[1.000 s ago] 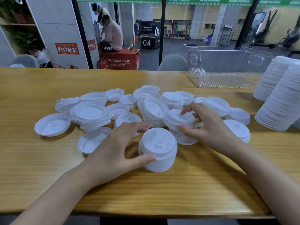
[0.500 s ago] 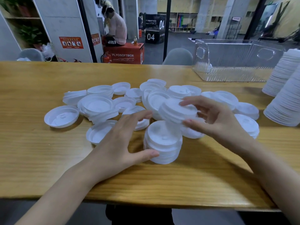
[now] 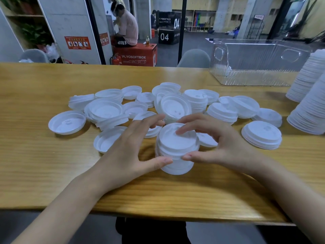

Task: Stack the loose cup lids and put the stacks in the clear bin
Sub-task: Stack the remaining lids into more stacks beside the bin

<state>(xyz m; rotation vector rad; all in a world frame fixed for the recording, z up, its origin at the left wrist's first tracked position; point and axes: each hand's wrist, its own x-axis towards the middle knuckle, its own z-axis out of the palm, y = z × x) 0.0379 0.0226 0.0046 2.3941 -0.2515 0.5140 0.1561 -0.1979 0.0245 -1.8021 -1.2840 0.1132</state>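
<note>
Nearside and left of the clear bin (image 3: 260, 67), well apart from it, we log the stack of lids (image 3: 177, 147) standing upright on the table (image 3: 52, 182), axis vertical. The stack sits between both hands.

Left hand (image 3: 123, 155): spread wide, fingers nearly straight. The thumb touches the stack's lower near edge and the fingers reach round the side away from the bin. We cannot tell if those fingertips make contact.

Right hand (image 3: 226, 148): on the bin side of the stack, fingers curled. The thumb is on the rim of the top lids and a fingertip is on the top face, so it pinches the upper part.

The bin lies up and to the right of the stack, so we judge the right hand the nearer one for the carry.

Loose lids (image 3: 66, 123) lie scattered left of the bin, beyond the stack. We judge stacking is far from finished.

Risk: a tall, light stack may shear if lifted by the top lids alone.
</note>
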